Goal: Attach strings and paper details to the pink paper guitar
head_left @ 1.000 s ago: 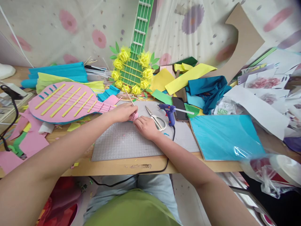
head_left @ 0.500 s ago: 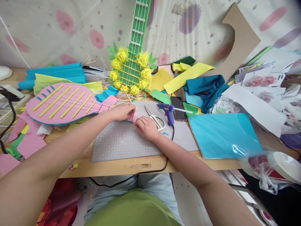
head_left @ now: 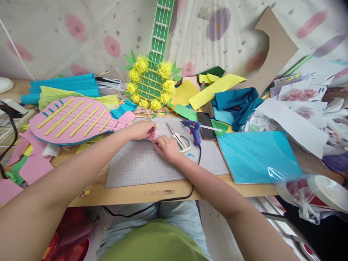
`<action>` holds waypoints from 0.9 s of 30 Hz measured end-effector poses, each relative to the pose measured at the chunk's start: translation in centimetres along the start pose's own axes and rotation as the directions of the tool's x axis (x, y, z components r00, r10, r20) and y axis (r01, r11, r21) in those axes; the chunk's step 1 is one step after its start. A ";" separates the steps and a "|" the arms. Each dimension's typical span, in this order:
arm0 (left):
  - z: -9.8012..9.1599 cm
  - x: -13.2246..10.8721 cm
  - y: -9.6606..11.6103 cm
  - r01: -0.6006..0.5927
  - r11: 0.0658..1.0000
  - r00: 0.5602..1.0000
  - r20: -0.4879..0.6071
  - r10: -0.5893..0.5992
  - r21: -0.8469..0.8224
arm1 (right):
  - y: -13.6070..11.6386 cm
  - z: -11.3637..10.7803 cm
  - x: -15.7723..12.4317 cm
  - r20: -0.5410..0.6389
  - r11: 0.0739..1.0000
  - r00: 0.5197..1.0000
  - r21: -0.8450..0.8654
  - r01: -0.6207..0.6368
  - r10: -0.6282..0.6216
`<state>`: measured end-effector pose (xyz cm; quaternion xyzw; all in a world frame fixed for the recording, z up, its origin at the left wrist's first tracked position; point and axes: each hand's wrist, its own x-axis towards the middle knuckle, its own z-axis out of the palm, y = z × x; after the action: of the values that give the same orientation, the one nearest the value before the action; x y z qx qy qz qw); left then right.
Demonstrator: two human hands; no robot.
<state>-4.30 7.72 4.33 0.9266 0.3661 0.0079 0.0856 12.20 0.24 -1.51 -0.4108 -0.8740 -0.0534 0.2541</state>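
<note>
A pink paper instrument (head_left: 70, 116) with yellow strips and thin strings lies at the left, its neck reaching over the grey cutting mat (head_left: 136, 163). My left hand (head_left: 143, 129) is closed on the pink neck's end, its fingertips pinched there. Touching the right side of that same end is my right hand (head_left: 167, 146), fingers bent together around its edge. The fingers partly hide the pink end. Right of my hands lie scissors (head_left: 181, 141) with white handles and a blue glue gun (head_left: 194, 130) holding a white glue stick.
A green paper instrument (head_left: 154, 78) with yellow flowers leans at the back. A phone (head_left: 206, 125) lies behind the glue gun. Coloured paper scraps pile up behind, and a blue sheet pack (head_left: 261, 156) is at right. A black cable (head_left: 163, 199) crosses the table's front edge.
Both hands have shifted very slightly at the pink neck's end, the right one a little to the left. Their hold looks the same.
</note>
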 end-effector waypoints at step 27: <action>-1.6 0.7 1.3 -0.040 0.999 0.986 0.161 0.038 0.014 | 0.5 -1.3 -1.1 -0.057 0.926 0.946 0.234 -0.297 0.318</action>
<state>-3.06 7.54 6.05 0.9319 0.3399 -0.0685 0.1065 13.66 -0.61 -0.96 -0.5086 -0.7863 0.0658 0.3445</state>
